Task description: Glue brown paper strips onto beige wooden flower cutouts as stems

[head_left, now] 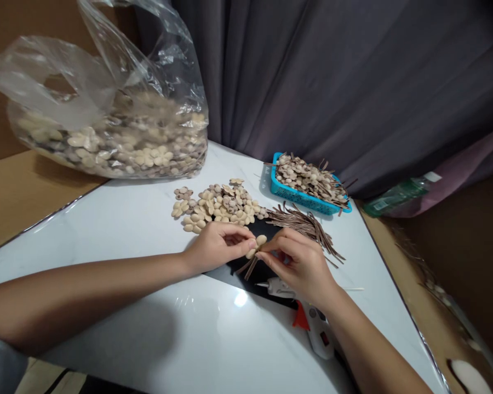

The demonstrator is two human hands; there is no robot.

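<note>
Between my two hands is a cream flower-shaped piece (261, 240), with brown strips (251, 268) hanging below it. My left hand (224, 245) pinches the flower piece from the left, thumb and fingers together. On the other side, my right hand (298, 260) has its fingertips closed at the flower's right edge. A white glue gun (318, 328) with an orange trigger lies below my right hand, partly behind the forearm. Just beyond my hands sit a pile of cream and greyish flower pieces (217, 205) and a bundle of brown strips (304, 224).
A clear plastic bag (156, 137) full of flower pieces stands at the back left of the white table (148, 328). At the back right is a blue basket (304, 201) of stemmed flowers. A green bottle (402, 194) lies near the dark curtain (332, 82).
</note>
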